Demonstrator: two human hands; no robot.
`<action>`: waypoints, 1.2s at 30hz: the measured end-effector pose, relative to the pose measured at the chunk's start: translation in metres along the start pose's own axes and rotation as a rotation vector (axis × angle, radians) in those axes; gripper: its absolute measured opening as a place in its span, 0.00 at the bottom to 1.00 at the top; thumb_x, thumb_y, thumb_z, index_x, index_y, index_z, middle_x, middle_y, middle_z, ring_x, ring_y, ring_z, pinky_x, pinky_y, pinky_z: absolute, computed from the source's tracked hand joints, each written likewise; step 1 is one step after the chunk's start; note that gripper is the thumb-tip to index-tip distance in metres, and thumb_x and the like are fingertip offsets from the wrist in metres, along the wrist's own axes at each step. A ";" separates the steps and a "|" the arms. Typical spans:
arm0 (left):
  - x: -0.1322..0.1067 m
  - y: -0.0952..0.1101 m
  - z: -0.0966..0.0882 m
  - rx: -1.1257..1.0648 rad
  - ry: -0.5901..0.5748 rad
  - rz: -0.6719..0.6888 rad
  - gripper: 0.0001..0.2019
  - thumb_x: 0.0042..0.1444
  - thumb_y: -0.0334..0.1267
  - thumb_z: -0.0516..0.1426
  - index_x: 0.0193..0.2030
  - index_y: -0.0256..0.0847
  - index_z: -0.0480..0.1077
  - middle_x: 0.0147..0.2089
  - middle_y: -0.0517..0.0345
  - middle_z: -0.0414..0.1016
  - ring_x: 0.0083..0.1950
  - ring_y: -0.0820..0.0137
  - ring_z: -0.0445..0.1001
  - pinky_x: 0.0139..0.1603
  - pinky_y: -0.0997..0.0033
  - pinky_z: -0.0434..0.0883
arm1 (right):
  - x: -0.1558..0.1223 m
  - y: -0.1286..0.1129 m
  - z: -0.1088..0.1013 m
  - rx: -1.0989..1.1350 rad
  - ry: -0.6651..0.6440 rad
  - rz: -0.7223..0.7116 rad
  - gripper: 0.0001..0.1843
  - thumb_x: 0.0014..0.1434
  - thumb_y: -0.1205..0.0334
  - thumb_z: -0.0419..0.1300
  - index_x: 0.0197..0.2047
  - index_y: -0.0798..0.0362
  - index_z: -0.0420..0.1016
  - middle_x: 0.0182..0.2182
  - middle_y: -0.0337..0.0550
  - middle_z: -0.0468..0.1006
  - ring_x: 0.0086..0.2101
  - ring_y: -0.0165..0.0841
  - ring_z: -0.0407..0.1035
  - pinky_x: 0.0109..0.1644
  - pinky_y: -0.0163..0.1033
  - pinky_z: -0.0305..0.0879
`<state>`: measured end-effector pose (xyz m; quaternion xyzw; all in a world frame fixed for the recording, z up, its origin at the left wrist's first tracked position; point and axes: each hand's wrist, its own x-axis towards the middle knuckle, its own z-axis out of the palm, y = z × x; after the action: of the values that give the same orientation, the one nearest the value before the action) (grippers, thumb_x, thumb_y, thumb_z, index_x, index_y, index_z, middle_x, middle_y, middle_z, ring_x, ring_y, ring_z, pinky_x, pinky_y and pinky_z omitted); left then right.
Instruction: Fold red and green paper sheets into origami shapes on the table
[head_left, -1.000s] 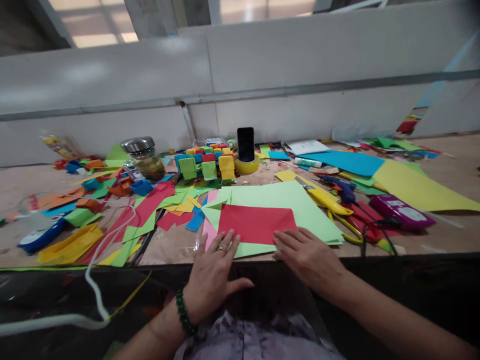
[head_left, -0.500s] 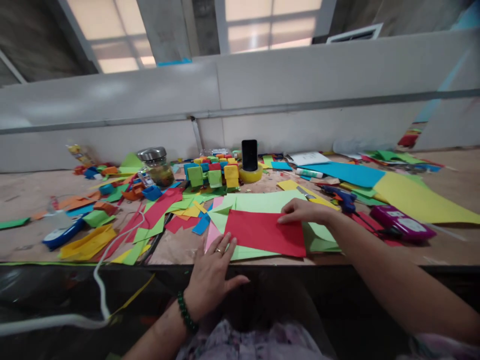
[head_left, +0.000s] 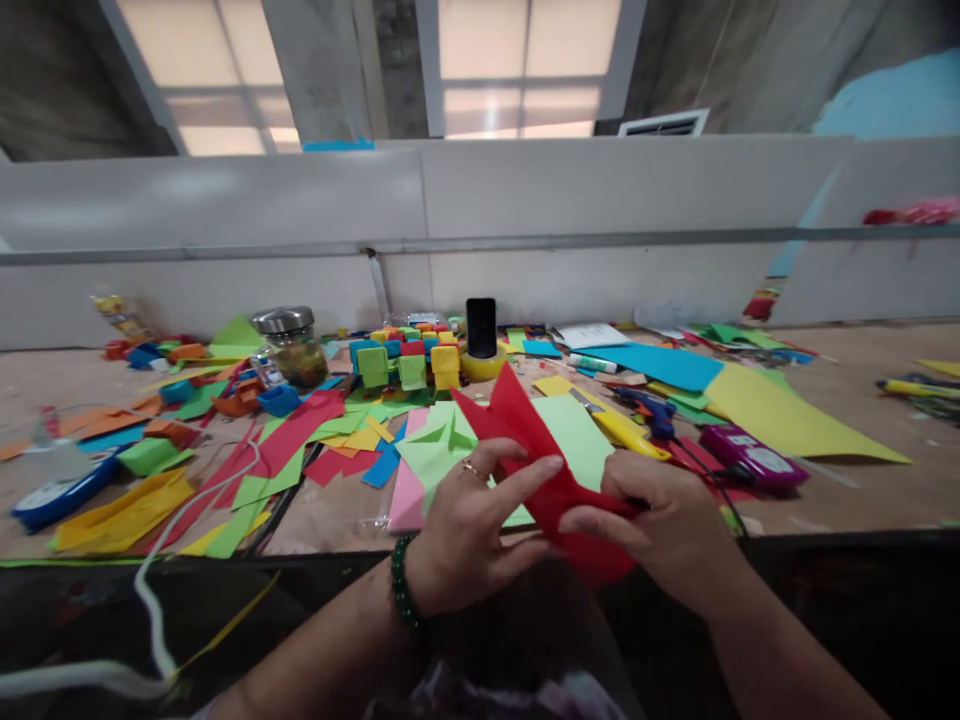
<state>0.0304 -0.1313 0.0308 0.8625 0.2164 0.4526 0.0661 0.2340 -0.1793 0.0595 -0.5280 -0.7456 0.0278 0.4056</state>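
A sheet of red paper (head_left: pixel 555 450) is lifted off the table and bent, its two pointed corners standing up. My right hand (head_left: pixel 667 520) is closed round its right edge, thumb on the near side. From the left, my left hand (head_left: pixel 484 520) pinches the sheet with fingers and thumb, though the exact contact is partly hidden. Below and behind the red sheet lie light green paper (head_left: pixel 574 425), a creased green piece (head_left: pixel 439 450) and a pink sheet (head_left: pixel 405 490).
A purple device (head_left: pixel 754 460), a blue glue gun (head_left: pixel 649 410) and a yellow cutter (head_left: pixel 622 425) lie to the right. Behind stand small coloured paper chairs (head_left: pixel 412 370), a phone (head_left: pixel 481 328) and a glass jar (head_left: pixel 296 355). A white cable (head_left: pixel 154 610) crosses the left side.
The red paper lay flat on the green sheets; now it is raised and bent. My right hand has gripped its right side, and my left hand has gone from resting flat to holding it.
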 end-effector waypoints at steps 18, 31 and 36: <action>-0.080 -0.053 -0.023 -0.095 -0.209 -0.505 0.08 0.55 0.27 0.52 0.33 0.42 0.70 0.45 0.53 0.80 0.45 0.65 0.75 0.46 0.61 0.72 | -0.015 0.070 0.016 -0.347 -0.221 0.162 0.30 0.53 0.42 0.61 0.54 0.52 0.74 0.53 0.55 0.74 0.53 0.53 0.67 0.55 0.55 0.63; -0.079 -0.055 -0.043 -0.383 -0.339 -0.746 0.04 0.59 0.35 0.55 0.35 0.42 0.62 0.45 0.47 0.77 0.51 0.62 0.75 0.48 0.65 0.70 | 0.009 0.084 0.021 0.056 -0.713 -0.168 0.28 0.54 0.61 0.62 0.60 0.43 0.71 0.58 0.48 0.72 0.62 0.49 0.57 0.66 0.60 0.52; -0.073 -0.054 -0.047 -0.431 -0.356 -0.780 0.05 0.58 0.39 0.57 0.35 0.41 0.65 0.44 0.48 0.78 0.50 0.63 0.76 0.49 0.66 0.71 | 0.013 0.087 0.036 0.062 -0.668 -0.294 0.23 0.62 0.59 0.56 0.61 0.38 0.69 0.61 0.43 0.69 0.65 0.45 0.50 0.67 0.61 0.44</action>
<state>-0.0607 -0.1179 -0.0138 0.7478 0.4103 0.2740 0.4443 0.2765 -0.1169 0.0019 -0.3643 -0.9037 0.1629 0.1552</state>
